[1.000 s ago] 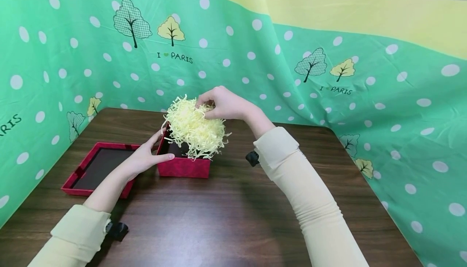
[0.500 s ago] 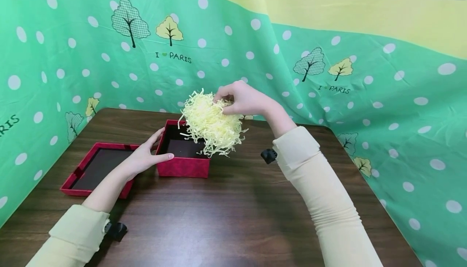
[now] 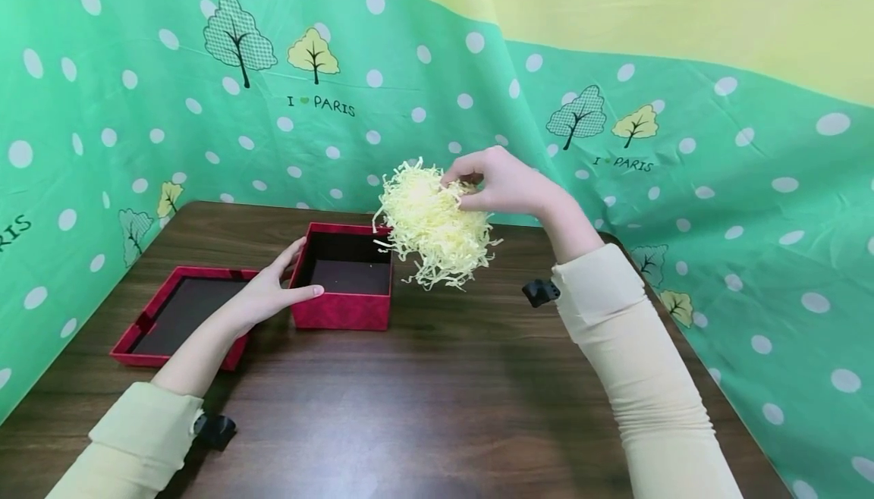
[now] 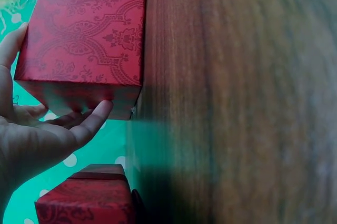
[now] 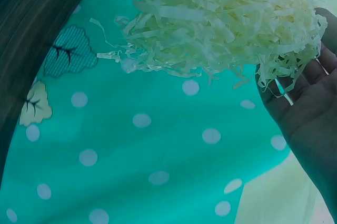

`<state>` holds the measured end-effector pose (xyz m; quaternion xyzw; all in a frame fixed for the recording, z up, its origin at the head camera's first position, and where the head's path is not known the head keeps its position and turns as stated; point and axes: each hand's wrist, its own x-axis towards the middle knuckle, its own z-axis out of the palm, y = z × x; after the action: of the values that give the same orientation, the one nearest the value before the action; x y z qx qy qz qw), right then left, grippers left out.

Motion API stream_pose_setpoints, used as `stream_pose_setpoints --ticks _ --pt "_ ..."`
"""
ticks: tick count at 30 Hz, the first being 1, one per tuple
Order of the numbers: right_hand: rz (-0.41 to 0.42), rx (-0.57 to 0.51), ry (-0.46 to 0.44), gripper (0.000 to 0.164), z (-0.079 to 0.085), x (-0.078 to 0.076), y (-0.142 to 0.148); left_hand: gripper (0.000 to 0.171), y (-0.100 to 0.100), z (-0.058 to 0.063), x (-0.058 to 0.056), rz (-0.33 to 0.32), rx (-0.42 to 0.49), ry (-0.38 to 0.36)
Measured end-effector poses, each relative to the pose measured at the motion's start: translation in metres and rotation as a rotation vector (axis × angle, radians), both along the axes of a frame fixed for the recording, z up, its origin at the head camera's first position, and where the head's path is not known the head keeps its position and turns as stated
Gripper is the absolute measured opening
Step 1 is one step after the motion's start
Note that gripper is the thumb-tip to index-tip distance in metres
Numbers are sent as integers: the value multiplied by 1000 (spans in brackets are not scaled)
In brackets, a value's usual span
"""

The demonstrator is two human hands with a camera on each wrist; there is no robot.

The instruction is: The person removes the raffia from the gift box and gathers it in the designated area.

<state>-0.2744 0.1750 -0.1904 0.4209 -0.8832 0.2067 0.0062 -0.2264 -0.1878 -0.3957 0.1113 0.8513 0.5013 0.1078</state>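
A bundle of pale yellow shredded paper (image 3: 437,222) hangs from my right hand (image 3: 507,183), which pinches its upper right part. In the head view the bundle is up in the air, right of the red box (image 3: 341,312), and overlaps its far right corner. The box stands on the table with its dark inside showing. My left hand (image 3: 269,296) grips the box's left side, thumb over the front rim. In the left wrist view, fingers (image 4: 97,116) press against the patterned box wall. The right wrist view shows loose strands of shredded paper (image 5: 221,24) trailing below the bundle.
Left of the box lies its red lid (image 3: 191,317), inside up, partly behind the left forearm. Both rest on a dark wooden table (image 3: 410,408). A green polka-dot cloth (image 3: 410,51) rises behind the table and along its sides.
My right hand has lifted the shredded paper out from over the box and carried it to the right, uncovering the box's inside. The left hand stays on the box.
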Motion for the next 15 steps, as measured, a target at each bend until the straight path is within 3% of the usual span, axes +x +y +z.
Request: stream_pose_setpoints --ticks 15 --pt "-93 -21 32 30 -7 12 57 99 1 -3 -1 4 -11 -6"
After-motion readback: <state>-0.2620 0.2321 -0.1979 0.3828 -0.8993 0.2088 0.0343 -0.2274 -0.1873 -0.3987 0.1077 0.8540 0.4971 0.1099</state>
